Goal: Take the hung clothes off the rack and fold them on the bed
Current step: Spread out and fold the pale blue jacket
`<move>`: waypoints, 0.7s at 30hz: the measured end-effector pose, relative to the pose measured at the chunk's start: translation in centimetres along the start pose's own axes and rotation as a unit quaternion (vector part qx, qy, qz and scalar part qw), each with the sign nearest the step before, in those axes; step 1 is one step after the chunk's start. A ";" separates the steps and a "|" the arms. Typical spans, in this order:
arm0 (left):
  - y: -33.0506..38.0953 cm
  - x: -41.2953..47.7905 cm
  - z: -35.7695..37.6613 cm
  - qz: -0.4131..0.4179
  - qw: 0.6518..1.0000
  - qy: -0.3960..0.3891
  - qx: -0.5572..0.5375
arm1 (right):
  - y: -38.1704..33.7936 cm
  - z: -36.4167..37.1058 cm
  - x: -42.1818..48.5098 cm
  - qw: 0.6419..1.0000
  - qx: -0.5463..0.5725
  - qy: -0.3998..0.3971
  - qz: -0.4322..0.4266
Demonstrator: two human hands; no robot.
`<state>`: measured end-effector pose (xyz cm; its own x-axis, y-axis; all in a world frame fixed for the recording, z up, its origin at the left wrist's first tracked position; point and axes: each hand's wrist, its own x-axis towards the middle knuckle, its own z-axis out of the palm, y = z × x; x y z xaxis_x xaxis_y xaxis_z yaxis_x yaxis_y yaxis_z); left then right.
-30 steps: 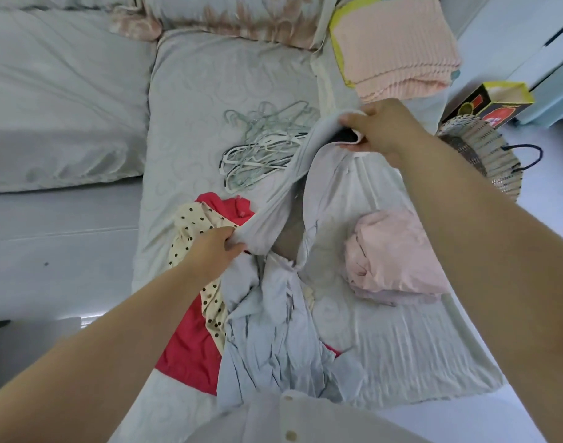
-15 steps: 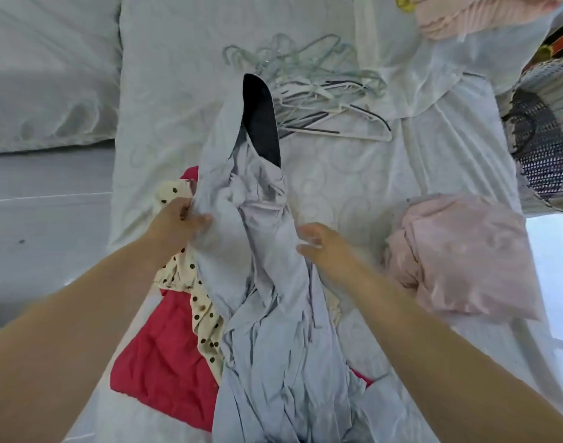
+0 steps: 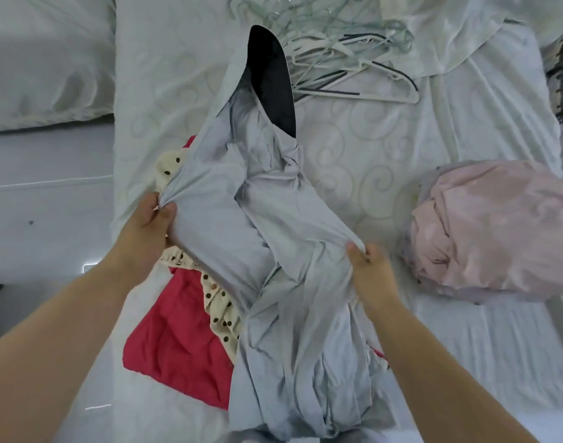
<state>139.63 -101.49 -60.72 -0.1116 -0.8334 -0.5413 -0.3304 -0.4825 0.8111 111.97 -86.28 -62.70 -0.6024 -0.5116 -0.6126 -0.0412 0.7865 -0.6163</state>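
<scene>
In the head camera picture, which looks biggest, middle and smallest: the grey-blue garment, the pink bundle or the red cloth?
1. grey-blue garment, by far.
2. pink bundle.
3. red cloth, though part hides under the garment and the spotted cloth, so 2 and 3 are unsure.

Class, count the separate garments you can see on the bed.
4: grey-blue garment, gripped by left hand and right hand; red garment and polka-dot garment beneath it, left; pink bundle, right. More may be hidden.

Left grip (image 3: 142,235) and right grip (image 3: 373,276) reach forward side by side, thumb and fingers of each pinched closed.
</scene>
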 end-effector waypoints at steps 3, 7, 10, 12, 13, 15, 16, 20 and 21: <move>0.6 -0.3 -1.2 0.043 0.992 0.009 0.121 | -0.7 -4.6 0.5 0.993 -0.094 0.008 -0.071; 2.2 -0.1 -3.0 0.071 0.957 0.033 0.281 | -2.7 -9.7 2.4 0.989 -0.130 -0.006 -0.069; 3.5 0.0 -3.7 0.048 0.946 0.034 0.319 | -5.3 -11.9 4.1 0.983 -0.158 0.015 -0.093; 4.0 0.3 -3.1 0.032 0.942 0.038 0.331 | -6.5 -12.5 5.9 0.984 -0.122 0.060 -0.118; 4.1 0.4 -2.5 0.029 0.942 0.039 0.333 | -6.8 -12.5 7.0 0.985 -0.096 0.074 -0.126; 4.0 0.8 -1.0 0.039 0.948 0.050 0.312 | -6.6 -11.7 8.4 0.985 -0.063 0.075 -0.143; 3.7 1.0 -0.3 0.045 0.952 0.063 0.297 | -6.1 -11.2 8.6 0.985 -0.063 0.055 -0.149; 1.5 0.3 1.3 0.097 0.938 0.124 0.309 | -0.6 -10.5 5.6 0.979 -0.142 -0.026 -0.147; 0.9 -0.6 2.1 0.126 0.936 0.117 0.308 | 1.7 -10.7 4.2 0.974 -0.169 -0.036 -0.148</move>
<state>137.41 -100.85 -60.07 -0.0749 -0.9707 -0.2284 -0.8070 -0.0755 0.5857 100.86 -83.43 -60.99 -0.4680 -0.7467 -0.4728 -0.4721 0.6634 -0.5805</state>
